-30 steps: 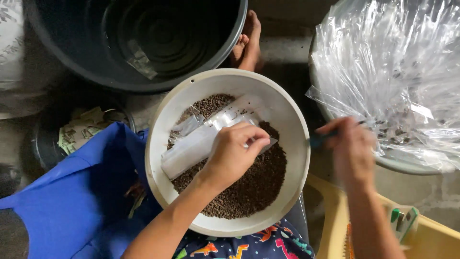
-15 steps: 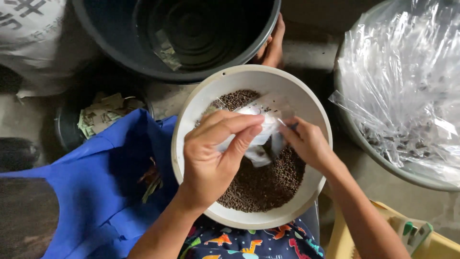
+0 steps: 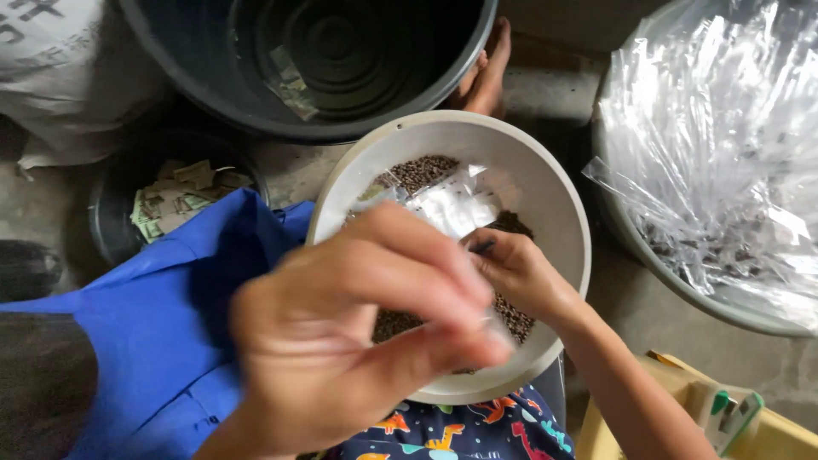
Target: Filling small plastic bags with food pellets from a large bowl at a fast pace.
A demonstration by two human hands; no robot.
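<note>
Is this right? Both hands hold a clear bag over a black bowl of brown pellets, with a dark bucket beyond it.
Not quite: the bowl is white, not black, as the head view shows. The rest stands: the left hand and right hand hold a clear bag over the brown pellets, with the dark bucket beyond.

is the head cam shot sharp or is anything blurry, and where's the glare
Head view: the left hand is close to the lens and soft with blur; the right hand and white bowl are sharper; the clear plastic bags throw bright glare at right; the dark tub sits in shadow.
</note>
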